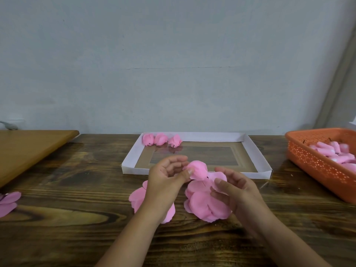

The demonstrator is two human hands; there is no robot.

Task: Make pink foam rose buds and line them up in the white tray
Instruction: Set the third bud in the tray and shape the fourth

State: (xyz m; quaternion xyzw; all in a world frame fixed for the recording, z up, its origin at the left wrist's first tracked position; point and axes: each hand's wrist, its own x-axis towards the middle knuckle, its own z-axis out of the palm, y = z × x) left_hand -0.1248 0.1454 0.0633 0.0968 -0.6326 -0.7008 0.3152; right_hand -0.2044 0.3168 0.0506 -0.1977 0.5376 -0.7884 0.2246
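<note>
— Between which fingers is the bud?

— Between thumb and curled fingers of my left hand (165, 175) I pinch the soft round bud (196, 169); it stands out to the right of my thumb, just in front of the near wall of the white tray (194, 172). My right hand (234, 186) pinches one thin petal (218, 178) at its edge, just beside the bud. This petal belongs to the flat petal piece (205, 205), which hangs from the bud, below and in front of the tray.

— And what is the material like?

— Matte pink foam, smooth, with rounded lobes that overlap. A second petal piece (139, 197) lies flat on the dark wooden table (67, 218), partly under my left wrist, in front of the tray's near left corner. The tray is shallow white card with a glossy brownish floor.

— Are some buds already inside?

— Three finished buds (161, 139) stand in a row, touching, in the tray's far left corner. To the right of the tray, well apart, is an orange perforated plastic basket (316, 162) with pale pink foam cores (335, 153).
</note>
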